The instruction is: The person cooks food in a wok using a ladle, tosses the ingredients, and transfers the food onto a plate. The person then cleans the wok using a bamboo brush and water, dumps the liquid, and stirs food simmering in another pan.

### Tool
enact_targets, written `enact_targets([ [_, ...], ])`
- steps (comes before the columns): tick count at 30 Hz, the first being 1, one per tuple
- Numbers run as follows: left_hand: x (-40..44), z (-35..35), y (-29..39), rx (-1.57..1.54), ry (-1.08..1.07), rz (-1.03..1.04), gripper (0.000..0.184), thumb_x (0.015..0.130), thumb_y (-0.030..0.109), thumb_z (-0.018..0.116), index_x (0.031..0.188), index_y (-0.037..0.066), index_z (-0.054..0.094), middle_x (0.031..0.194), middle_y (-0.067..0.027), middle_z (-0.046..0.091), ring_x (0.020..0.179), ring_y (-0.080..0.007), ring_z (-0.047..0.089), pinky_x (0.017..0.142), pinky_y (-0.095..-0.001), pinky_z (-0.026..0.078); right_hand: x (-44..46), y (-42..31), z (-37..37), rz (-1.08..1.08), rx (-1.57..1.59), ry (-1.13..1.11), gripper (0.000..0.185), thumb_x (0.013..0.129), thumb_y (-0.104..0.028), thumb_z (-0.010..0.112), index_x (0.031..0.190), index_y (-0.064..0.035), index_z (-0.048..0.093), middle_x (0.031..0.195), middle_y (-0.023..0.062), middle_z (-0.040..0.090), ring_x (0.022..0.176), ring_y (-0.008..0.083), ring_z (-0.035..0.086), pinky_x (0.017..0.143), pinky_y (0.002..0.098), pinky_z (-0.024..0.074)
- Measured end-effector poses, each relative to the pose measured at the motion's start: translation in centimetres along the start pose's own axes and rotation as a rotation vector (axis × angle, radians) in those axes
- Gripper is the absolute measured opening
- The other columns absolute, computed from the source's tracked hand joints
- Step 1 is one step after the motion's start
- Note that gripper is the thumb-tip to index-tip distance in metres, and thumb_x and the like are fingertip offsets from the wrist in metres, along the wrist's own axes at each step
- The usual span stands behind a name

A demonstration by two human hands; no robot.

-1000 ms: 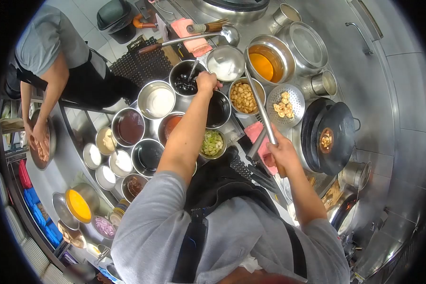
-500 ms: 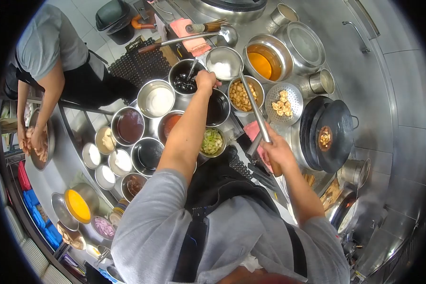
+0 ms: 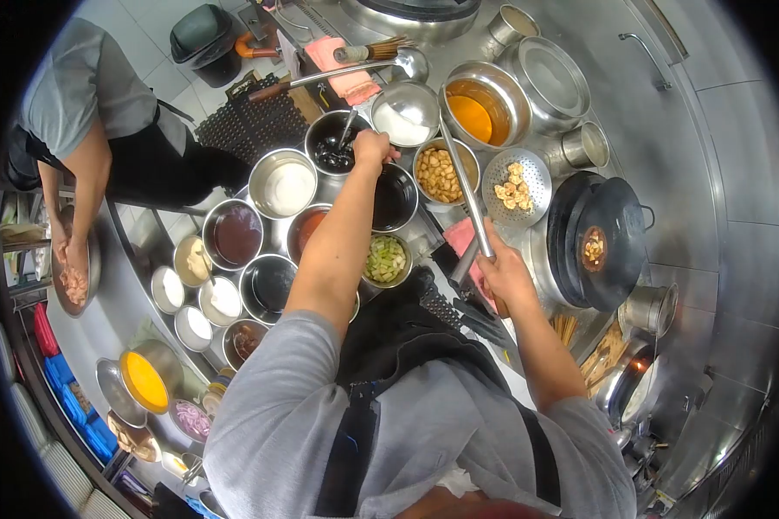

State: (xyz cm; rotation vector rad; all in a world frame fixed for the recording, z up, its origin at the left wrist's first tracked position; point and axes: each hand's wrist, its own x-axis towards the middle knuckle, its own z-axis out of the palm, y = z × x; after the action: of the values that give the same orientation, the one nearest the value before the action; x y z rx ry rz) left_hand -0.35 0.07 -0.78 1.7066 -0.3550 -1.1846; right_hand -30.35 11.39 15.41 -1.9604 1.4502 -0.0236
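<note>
My right hand is wrapped round the wooden end of a long-handled ladle. The ladle's steel bowl lies at the far end of its handle, with something white in it, beside the pot of orange liquid. My left hand is closed near the ladle bowl, between a pot of dark sauce and another dark-filled pot. Its fingertips are partly hidden, so what they grip cannot be made out. A spoon stands in the dark sauce, close to that hand.
Pots of diced brown pieces, chopped green vegetable and orange liquid surround my hands. A perforated strainer holds browned pieces, beside stacked dark woks. At left, a co-worker has both hands in a bowl of raw meat.
My hands and the ladle stay almost where they were; the view has shifted slightly. The co-worker's hands have drawn together and up, uncovering more of the meat.
</note>
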Motion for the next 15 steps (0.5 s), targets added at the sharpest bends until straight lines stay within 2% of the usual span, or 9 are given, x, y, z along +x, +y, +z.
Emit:
enact_targets([
  [1, -0.1, -0.1, 0.2, -0.019, -0.015, -0.021, 0.012, 0.084, 0.003, 0.052, 0.092, -0.007, 0.051, 0.073, -0.0165, 0.065, 0.055, -0.0234, 0.067, 0.037, -0.0273, 0.042, 0.0, -0.2, -0.1, 0.001, 0.003, -0.001, 0.067, 0.082, -0.014, 0.056, 0.144, -0.0141, 0.033, 0.061, 0.0136, 0.060, 0.051, 0.0225, 0.062, 0.055, 0.0364, 0.0485],
  [4, -0.4, -0.2, 0.3, -0.032, -0.035, -0.022, 0.012, 0.085, 0.004, 0.053, 0.091, -0.006, 0.051, 0.074, -0.0170, 0.065, 0.055, -0.0235, 0.067, 0.037, -0.0274, 0.042, -0.1, -1.3, -0.4, 0.100, 0.140, -0.074, 0.067, 0.082, -0.013, 0.056, 0.144, -0.0130, 0.032, 0.058, 0.0114, 0.059, 0.048, 0.0195, 0.060, 0.054, 0.0350, 0.0491],
  [6, -0.5, -0.1, 0.3, -0.049, -0.029, -0.026, 0.011, 0.085, 0.004, 0.053, 0.090, -0.006, 0.051, 0.074, -0.0171, 0.065, 0.055, -0.0235, 0.067, 0.037, -0.0275, 0.042, 0.1, -1.5, -0.3, 0.116, 0.223, -0.084, 0.066, 0.084, -0.003, 0.054, 0.145, -0.0125, 0.031, 0.050, 0.0066, 0.052, 0.042, 0.0141, 0.054, 0.045, 0.0304, 0.0442],
  [7, -0.5, -0.2, 0.3, -0.067, -0.023, -0.028, 0.011, 0.085, 0.005, 0.053, 0.089, -0.005, 0.050, 0.074, -0.0172, 0.065, 0.055, -0.0235, 0.067, 0.037, -0.0275, 0.042, 0.2, -1.5, -0.2, 0.115, 0.224, -0.086, 0.066, 0.084, -0.003, 0.054, 0.145, -0.0125, 0.031, 0.050, 0.0066, 0.052, 0.042, 0.0141, 0.054, 0.045, 0.0304, 0.0442],
  [11, -0.2, -0.2, 0.1, -0.059, -0.027, -0.020, 0.011, 0.085, 0.005, 0.053, 0.088, -0.005, 0.051, 0.074, -0.0173, 0.065, 0.055, -0.0235, 0.067, 0.037, -0.0277, 0.042, 0.7, -1.0, 0.0, 0.136, 0.344, -0.129, 0.068, 0.081, -0.002, 0.054, 0.145, -0.0095, 0.032, 0.055, 0.0055, 0.054, 0.042, 0.0132, 0.052, 0.043, 0.0292, 0.0439],
  [13, -0.4, -0.2, 0.0, -0.038, -0.004, 0.016, 0.016, 0.084, 0.003, 0.049, 0.083, -0.011, 0.057, 0.067, -0.0156, 0.065, 0.054, -0.0232, 0.067, 0.039, -0.0285, 0.046, 0.8, -0.9, 0.0, 0.125, 0.394, -0.138, 0.068, 0.081, -0.001, 0.054, 0.145, -0.0090, 0.032, 0.057, 0.0052, 0.055, 0.042, 0.0129, 0.052, 0.042, 0.0287, 0.0436],
  [15, -0.3, -0.1, 0.0, -0.045, -0.004, 0.009, 0.016, 0.084, 0.004, 0.049, 0.084, -0.010, 0.057, 0.069, -0.0156, 0.065, 0.054, -0.0230, 0.067, 0.039, -0.0286, 0.046, 0.9, -1.2, -0.1, 0.189, 0.474, -0.152, 0.068, 0.080, -0.001, 0.054, 0.145, -0.0101, 0.033, 0.061, 0.0048, 0.056, 0.042, 0.0122, 0.052, 0.041, 0.0274, 0.0428],
])
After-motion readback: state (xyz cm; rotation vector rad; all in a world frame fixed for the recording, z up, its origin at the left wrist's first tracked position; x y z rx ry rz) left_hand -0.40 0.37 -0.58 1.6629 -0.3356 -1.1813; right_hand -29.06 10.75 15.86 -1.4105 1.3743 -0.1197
